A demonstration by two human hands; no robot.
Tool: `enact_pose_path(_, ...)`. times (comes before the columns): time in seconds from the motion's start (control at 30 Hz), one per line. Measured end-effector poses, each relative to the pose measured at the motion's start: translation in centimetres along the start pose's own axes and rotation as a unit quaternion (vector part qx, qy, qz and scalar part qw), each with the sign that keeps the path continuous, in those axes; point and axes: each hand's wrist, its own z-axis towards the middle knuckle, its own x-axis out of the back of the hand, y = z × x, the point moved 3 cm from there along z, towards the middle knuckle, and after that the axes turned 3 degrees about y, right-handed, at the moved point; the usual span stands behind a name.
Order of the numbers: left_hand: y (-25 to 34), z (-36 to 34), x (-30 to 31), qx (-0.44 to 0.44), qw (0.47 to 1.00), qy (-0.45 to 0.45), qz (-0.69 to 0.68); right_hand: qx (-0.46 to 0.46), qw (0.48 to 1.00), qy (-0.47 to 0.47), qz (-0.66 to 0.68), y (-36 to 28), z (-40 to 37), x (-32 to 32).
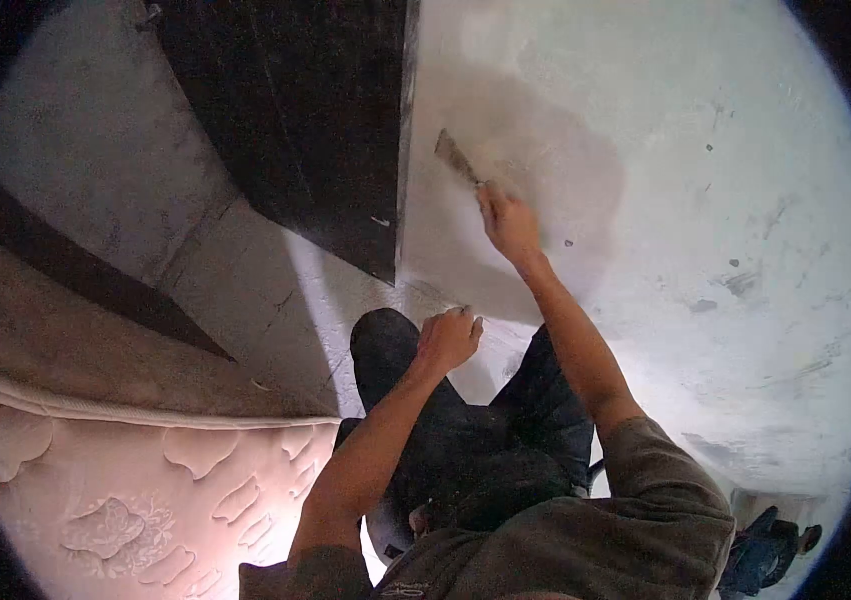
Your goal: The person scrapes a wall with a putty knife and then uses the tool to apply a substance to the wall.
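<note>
The left hand (450,338) was loosely curled near the knee, its contents hard to make out. Beyond, the right hand (510,222) was closed around a scraper (456,156), hiding its handle, blade against the wall (585,130).

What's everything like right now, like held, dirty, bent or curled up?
Scraper: held, blade by the wall
Right hand: closed on the handle
Left hand: fingers curled, contents unclear
Wall: scuffed, a darker patch
Knees: bent
</note>
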Motion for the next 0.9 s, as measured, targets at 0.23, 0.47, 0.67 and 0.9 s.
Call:
enact_pose_path(0.23,0.2,0.1,0.3,0.003,1.0,-0.026,0.008,-0.006,0.998,-0.022,-0.066,0.2,-0.7,-0.5)
enact_pose_path(0.47,0.2,0.0,-0.1,0.008,0.999,-0.03,0.018,-0.037,0.998,0.052,0.022,0.6,-0.4,-0.4)
enact_pose_path(0.67,0.0,0.3,-0.3,-0.013,1.0,0.005,0.026,-0.055,0.998,0.034,0.008,-1.1,0.5,0.4)
enact_pose_path(0.9,0.1,0.2,0.1,0.003,0.999,-0.026,0.027,0.008,0.994,0.092,0.05,-2.2,0.9,2.7)
